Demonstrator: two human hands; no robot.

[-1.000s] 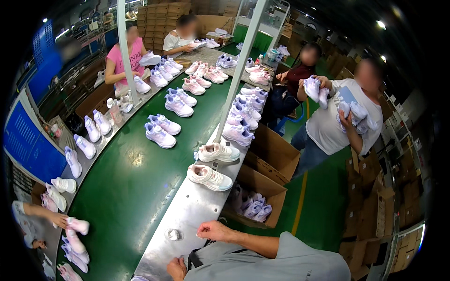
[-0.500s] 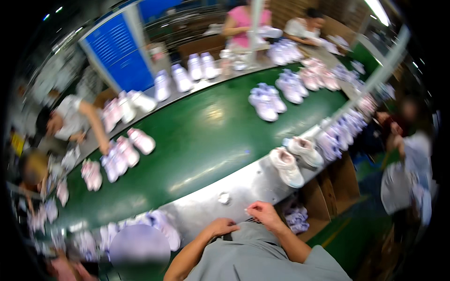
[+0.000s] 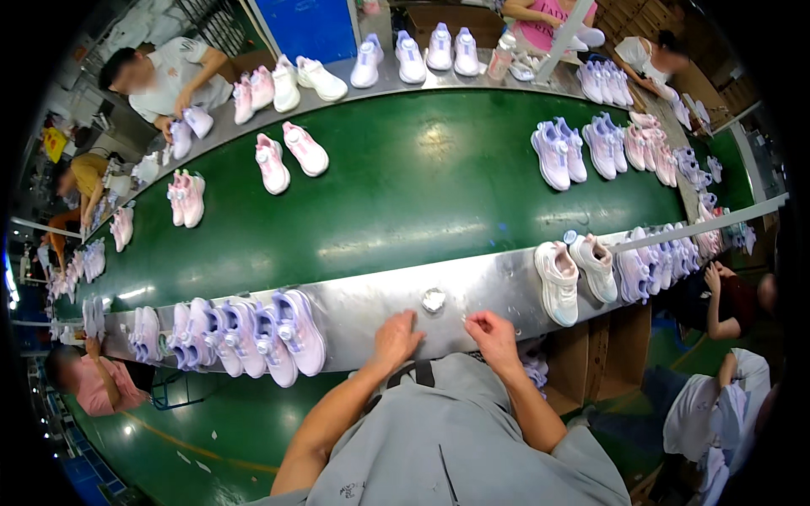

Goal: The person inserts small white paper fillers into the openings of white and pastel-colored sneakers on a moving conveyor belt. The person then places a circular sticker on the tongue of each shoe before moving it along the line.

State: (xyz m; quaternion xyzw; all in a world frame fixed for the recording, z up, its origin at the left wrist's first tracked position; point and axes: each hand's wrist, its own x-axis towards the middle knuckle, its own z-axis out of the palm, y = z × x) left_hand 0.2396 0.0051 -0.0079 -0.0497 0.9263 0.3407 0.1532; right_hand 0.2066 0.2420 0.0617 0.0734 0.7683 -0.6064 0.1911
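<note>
My left hand [image 3: 398, 340] hovers at the near edge of the metal ledge [image 3: 371, 295], its fingers loosely stretched forward with nothing seen in them. To its right, my right hand [image 3: 494, 336] has thumb and forefinger pinched together; a tiny pale bit shows at the tips, too small to name. Ahead of both hands, a small round whitish object [image 3: 433, 299] lies on the ledge. Lilac-and-white sneakers [image 3: 299, 331] stand in a row left of my left hand. Right of my right hand are two white sneakers with pale pink linings [image 3: 557, 284].
A green conveyor belt [image 3: 405, 194] runs beyond the ledge, carrying pink sneakers [image 3: 305, 150] and lilac sneakers [image 3: 553, 156]. More shoes line the far ledge. Co-workers sit around the line, one in white [image 3: 173, 80] at the far left. Cardboard boxes [image 3: 561, 358] stand below the ledge at right.
The view has turned and steadied. My hands have moved forward from my waist toward the ledge. The far-left co-worker's hand has left the belt, and lilac sneakers are now by that person.
</note>
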